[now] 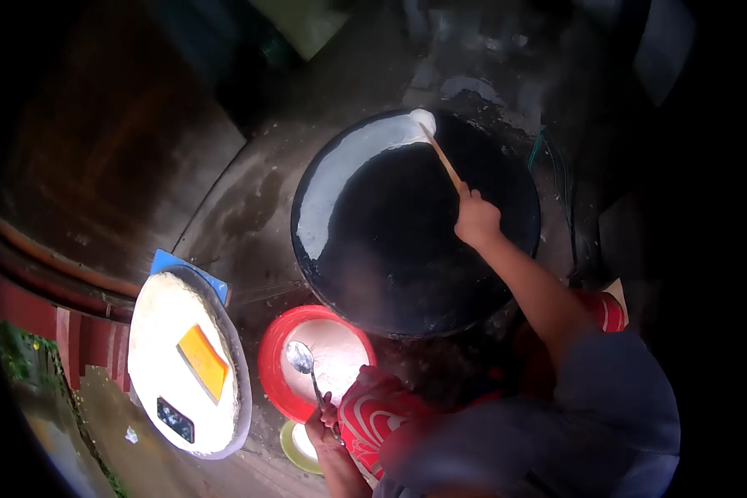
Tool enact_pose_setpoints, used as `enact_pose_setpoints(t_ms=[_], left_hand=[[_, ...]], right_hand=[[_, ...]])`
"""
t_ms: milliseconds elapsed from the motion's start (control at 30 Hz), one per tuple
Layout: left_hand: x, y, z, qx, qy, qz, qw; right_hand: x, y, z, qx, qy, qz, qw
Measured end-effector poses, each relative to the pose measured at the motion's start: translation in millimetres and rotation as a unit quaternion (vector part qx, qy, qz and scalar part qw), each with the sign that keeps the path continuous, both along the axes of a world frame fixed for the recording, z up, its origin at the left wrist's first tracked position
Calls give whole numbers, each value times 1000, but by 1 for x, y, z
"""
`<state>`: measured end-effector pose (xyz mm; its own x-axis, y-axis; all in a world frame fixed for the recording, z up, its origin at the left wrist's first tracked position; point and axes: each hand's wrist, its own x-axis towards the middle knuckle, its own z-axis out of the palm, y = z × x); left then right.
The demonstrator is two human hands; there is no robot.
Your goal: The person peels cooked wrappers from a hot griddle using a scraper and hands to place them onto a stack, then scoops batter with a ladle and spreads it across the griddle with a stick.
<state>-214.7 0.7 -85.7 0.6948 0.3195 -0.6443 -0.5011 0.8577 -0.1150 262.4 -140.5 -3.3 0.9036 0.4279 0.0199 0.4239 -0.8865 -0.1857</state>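
Note:
My right hand (479,218) is closed round the handle of a wooden batter spreader (446,161). Its far end meets a white blob of batter (424,121) at the back rim of a large round black griddle (415,241). A curved band of pale batter (334,178) runs from there down the griddle's left side. At the bottom, my left hand (328,426) grips a metal ladle (300,358), whose bowl is over a red basin (274,390) of white batter (340,353). Part of that hand's grip is hard to make out.
Left of the basin, a bright round stack of pale sheets (162,332) carries an orange scraper (204,363) and a dark phone-like rectangle (176,420). A blue flat piece (164,261) shows behind it. A green-rimmed bowl (290,452) sits below the basin.

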Motion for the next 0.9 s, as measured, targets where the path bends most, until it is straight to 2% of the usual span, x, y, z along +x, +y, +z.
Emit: enact_pose_setpoints(t_ms=[67,133,200,233,267,333,433,467,533,600,700,733,767,800,900], left_hand=[[0,6,-3,9,6,-5,1000],[4,8,4,-23,4,0,1000],[9,8,17,-33,34,13,999],[8,10,21,-51,21,11,998],[7,13,26,-67,5,7,998],[11,14,44,-85,-29,11,996],[16,21,53,-114,-54,18,992],[21,20,59,-113,-52,19,992],[33,20,76,-99,-37,17,994],[41,17,93,-84,-41,10,996],[48,16,115,-85,-47,29,995],[47,16,115,-85,-51,26,995],[45,17,114,-72,-62,24,995],[45,17,114,-57,-73,23,995],[48,12,120,-57,-65,16,996]], right_hand=[[-38,2,-7,9,26,30,999],[-45,17,-13,-57,6,142,988],[-4,15,-28,-63,-76,95,991],[15,4,-31,-43,-74,39,996],[25,-9,-21,-64,-45,14,997],[12,-23,-5,-32,-3,-13,999],[-15,1,-4,5,-2,8,1000],[-12,14,-6,-3,-25,55,998],[20,41,-30,-19,-98,75,992],[50,25,-34,-44,-116,10,992],[42,-32,-19,-68,-64,-15,996],[25,-49,-1,-61,-6,-28,998],[9,-63,9,-49,31,-56,997],[-4,-75,9,24,60,-64,996],[3,-106,-14,304,79,32,949]])
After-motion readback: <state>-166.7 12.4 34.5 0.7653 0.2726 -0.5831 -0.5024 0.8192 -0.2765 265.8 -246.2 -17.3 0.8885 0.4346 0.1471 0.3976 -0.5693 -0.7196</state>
